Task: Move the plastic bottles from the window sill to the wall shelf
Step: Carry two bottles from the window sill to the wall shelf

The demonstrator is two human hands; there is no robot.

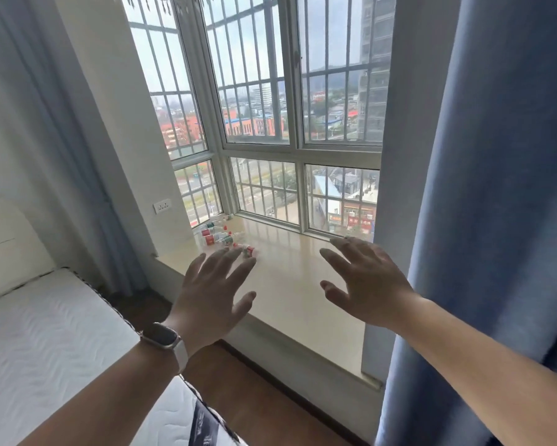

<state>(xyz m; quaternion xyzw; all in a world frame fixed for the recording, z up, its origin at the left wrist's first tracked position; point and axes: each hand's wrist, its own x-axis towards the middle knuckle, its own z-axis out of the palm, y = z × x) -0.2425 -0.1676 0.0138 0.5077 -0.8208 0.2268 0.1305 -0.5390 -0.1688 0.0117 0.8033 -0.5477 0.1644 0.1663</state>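
Fingers (228, 262) on both hands spreading wide, gripping nothing: left hand (212, 297) & right hand (367, 284) hovering over window sill (290, 284). Plastic bottles (219, 235) lying clustered at sill's far-left corner.

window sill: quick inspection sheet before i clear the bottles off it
surface: window sill, pale and glossy.
job's things: plastic bottles lying in a heap at the sill's left end; wall shelf not in view.
clutter: nothing seen.
grips: left hand and right hand spread over the sill, holding nothing; contact with the bottles unclear.
cables: nothing seen; a wall socket sits left of the bottles.
surroundings: barred window behind, blue curtain at right, mattress at left.
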